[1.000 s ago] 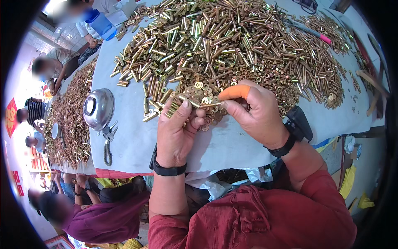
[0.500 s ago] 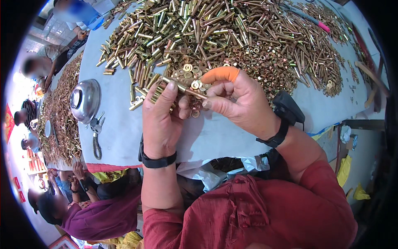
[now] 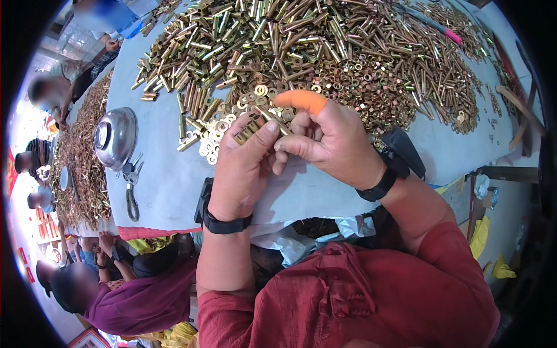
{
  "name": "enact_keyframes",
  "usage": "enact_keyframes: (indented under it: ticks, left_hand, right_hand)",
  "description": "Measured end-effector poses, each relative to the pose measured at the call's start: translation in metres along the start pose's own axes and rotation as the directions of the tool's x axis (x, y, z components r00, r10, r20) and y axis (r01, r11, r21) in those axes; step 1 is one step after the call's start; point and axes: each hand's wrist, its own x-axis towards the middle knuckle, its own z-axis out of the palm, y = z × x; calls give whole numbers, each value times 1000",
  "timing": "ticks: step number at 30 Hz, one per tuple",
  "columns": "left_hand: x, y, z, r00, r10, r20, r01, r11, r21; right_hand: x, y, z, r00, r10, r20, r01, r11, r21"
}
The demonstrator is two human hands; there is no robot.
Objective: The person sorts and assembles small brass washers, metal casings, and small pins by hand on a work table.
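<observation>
My left hand (image 3: 241, 168) is closed round several gold-coloured metal sleeves (image 3: 248, 132), their open ends showing above the fingers. One more sleeve (image 3: 271, 118) slants between my two hands, under the left thumb. My right hand (image 3: 331, 139) wears an orange finger cover (image 3: 301, 101) on its raised index finger. Its thumb and other fingers close at the lower end of that slanted sleeve; whether a bolt sits inside is hidden. Flat washers (image 3: 216, 132) lie loose just beyond my left hand, and a heap of nuts (image 3: 362, 87) spreads beyond the right.
A large heap of sleeves and bolts (image 3: 278, 35) covers the table's far side. At left are a steel bowl (image 3: 116, 139) and keys on a strap (image 3: 132, 185). A pink-ended tool handle (image 3: 452, 37) lies far right. People sit at another heaped table (image 3: 84, 156) on the left.
The threaded rod seen between my hands has gone from sight. My left hand has shifted right and turned, bringing both hands closer together. More washers now show beyond it.
</observation>
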Motion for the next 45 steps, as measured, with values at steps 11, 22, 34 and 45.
enact_keyframes:
  ticks: [11, 22, 34, 45]
  left_hand:
    - [0, 12, -5, 985, 156, -80, -159, 987, -37]
    - [-2, 5, 6, 989, 129, -75, -71, 846, 528]
    - [1, -7, 2, 934, 321, 159, -307, 488, 817]
    - [2, -6, -1, 927, 320, 196, -339, 491, 803]
  right_hand:
    - [-11, 8, -13, 973, -26, 230, 191, 650, -735]
    - [0, 27, -26, 980, -193, 40, 161, 662, -732]
    - [6, 10, -27, 874, 443, 200, -486, 809, 329]
    - [-1, 19, -15, 977, 207, 51, -213, 943, 256]
